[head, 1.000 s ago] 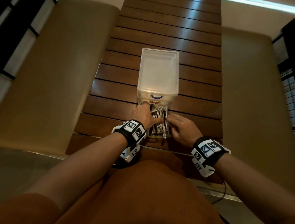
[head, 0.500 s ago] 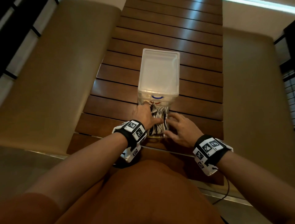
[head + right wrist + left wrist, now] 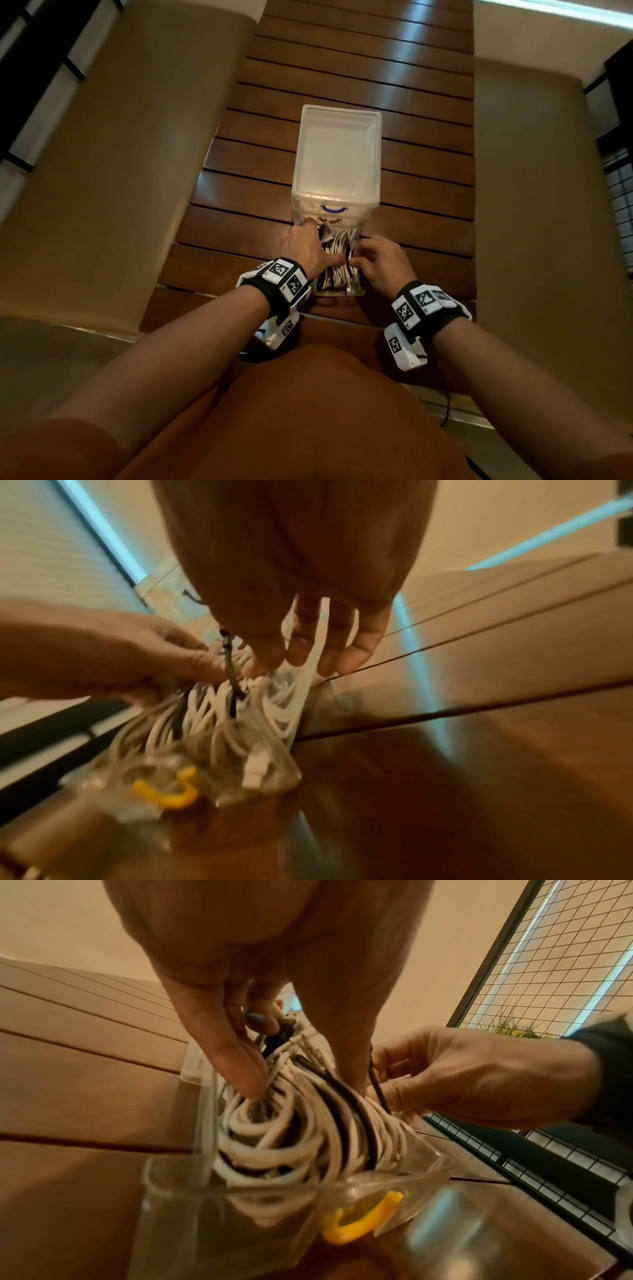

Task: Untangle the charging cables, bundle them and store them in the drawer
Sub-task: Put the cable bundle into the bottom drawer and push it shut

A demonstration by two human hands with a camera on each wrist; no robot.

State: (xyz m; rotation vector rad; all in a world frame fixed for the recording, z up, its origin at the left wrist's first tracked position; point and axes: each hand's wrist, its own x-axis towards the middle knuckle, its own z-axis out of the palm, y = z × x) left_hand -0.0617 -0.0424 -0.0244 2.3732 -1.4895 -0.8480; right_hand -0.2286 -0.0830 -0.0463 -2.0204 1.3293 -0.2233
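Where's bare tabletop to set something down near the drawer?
Bare slats of the table lie left of the drawer unit, right of it, and beyond it toward the far end. Crowded: the open drawer, full of cables, with the left hand and right hand both on them.

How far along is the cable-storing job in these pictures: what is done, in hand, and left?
Done: the white and black cables are coiled into a cable bundle lying in the pulled-out clear drawer. In hand: the left hand and right hand both hold the bundle, apparently settling it. Left: release it and push the drawer, with its yellow handle, into the drawer unit.
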